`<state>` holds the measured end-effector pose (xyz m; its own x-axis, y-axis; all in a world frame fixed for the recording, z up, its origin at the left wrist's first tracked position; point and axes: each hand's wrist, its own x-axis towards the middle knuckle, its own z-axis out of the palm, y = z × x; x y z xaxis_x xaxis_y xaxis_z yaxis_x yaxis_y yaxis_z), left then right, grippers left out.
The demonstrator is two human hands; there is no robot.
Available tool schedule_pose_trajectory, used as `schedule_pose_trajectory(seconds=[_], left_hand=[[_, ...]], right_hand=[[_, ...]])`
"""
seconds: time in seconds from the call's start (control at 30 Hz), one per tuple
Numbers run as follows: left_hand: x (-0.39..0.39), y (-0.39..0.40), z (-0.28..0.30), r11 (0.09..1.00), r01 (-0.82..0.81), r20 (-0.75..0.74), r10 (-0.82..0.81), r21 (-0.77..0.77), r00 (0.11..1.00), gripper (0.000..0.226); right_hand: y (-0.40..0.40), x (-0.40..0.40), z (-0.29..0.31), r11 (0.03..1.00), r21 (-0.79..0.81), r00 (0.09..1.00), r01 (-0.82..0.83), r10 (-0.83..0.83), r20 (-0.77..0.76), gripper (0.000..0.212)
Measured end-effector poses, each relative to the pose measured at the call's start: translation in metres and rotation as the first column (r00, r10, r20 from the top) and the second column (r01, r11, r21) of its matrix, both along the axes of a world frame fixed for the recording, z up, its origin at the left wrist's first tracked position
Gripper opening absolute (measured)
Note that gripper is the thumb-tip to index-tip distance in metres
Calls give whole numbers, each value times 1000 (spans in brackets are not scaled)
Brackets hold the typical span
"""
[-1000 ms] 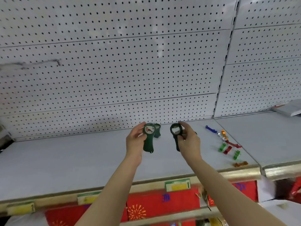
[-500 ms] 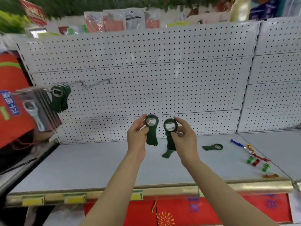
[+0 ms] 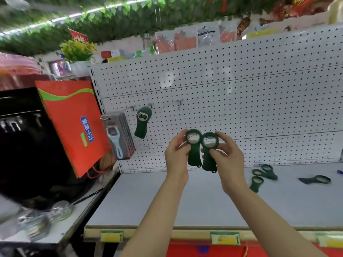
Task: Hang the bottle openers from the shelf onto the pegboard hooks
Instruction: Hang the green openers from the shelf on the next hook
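Both bare forearms are being raised from the lower edge of the view, converging toward the centre. The left hand (image 3: 177,154) is being held upright, wrist straight, fingers (image 3: 181,139) curled with the thumb opposed in a pinch on a dark green bottle opener (image 3: 193,151). The right hand (image 3: 229,156) is being held at the same height, just beside the left, fingers curled and thumb pressed across the front of a second bottle opener (image 3: 208,153). The two hands are being kept close together but not touching.
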<state>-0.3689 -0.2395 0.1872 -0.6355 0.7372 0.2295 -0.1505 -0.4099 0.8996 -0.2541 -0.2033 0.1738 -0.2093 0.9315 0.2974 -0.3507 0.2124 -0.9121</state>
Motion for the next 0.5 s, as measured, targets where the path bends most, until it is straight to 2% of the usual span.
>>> schedule_pose_trajectory(seconds=[0.2, 0.5], left_hand=[[-43, -17, 17, 995, -53, -13, 55, 80, 998, 46], [-95, -30, 38, 959, -225, -40, 235, 175, 971, 54]], right_hand=[[-13, -45, 20, 996, 48, 996, -81, 82, -30, 51], [-30, -88, 41, 969, 133, 978, -207, 210, -6, 53]])
